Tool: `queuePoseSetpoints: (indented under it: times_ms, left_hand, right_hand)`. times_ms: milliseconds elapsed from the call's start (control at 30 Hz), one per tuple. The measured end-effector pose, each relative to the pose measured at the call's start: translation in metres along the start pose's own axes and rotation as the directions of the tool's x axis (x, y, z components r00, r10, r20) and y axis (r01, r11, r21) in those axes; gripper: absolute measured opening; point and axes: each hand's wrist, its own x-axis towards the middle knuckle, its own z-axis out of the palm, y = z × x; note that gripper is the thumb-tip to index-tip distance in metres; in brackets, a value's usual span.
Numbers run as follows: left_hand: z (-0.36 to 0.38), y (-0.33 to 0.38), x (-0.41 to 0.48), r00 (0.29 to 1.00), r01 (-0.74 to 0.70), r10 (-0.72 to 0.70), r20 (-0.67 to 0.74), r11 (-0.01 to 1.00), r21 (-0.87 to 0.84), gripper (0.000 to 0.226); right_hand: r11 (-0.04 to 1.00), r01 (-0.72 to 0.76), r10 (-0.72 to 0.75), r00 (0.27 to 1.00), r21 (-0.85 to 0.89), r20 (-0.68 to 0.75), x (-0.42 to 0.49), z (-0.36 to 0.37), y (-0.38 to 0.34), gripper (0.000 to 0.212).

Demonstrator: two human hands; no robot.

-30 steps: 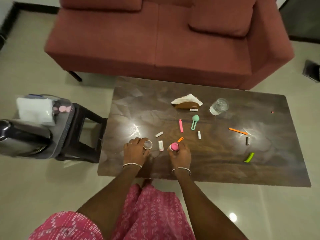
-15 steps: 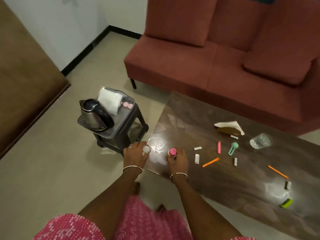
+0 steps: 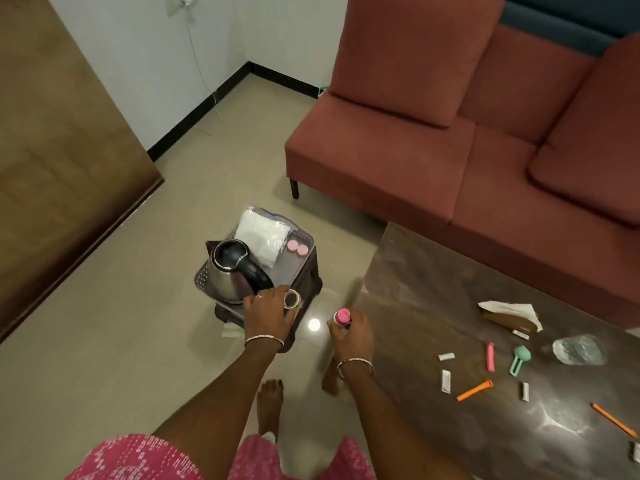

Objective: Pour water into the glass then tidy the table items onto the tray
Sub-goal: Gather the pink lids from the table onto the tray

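Pinched: tape roll [image 3: 292, 299] in left hand [image 3: 268, 315], pink-capped bottle [image 3: 342, 317] in right hand [image 3: 353, 336]. Step: tidying. Next: set both on tray [image 3: 298, 261], far left.

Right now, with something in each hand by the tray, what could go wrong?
1. The tray is crowded by the kettle and packet, so the tape roll in your left hand may slide off its edge.
2. That hand is close to the kettle and could bump it.
3. The bottle in your right hand hangs over bare floor near your foot; a slip drops it there.
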Motion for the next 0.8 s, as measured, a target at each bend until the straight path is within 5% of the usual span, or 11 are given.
queuePoseSetpoints:
  times_ms: [567, 800]
  left_hand:
    - [0.034, -0.023, 0.170, 0.982, -0.018, -0.031, 0.186, 0.967, 0.255, 0.044]
    - [0.088, -0.015, 0.238, 0.957, -0.027, -0.062, 0.282, 0.953, 0.302, 0.035]
  right_hand:
    - [0.998, 0.028, -0.028, 1.000, -0.054, 0.005, 0.133, 0.075, -0.057, 0.036]
    - [0.995, 0.040, -0.029, 0.992, -0.090, 0.124, 0.210, 0.133, -0.045, 0.027]
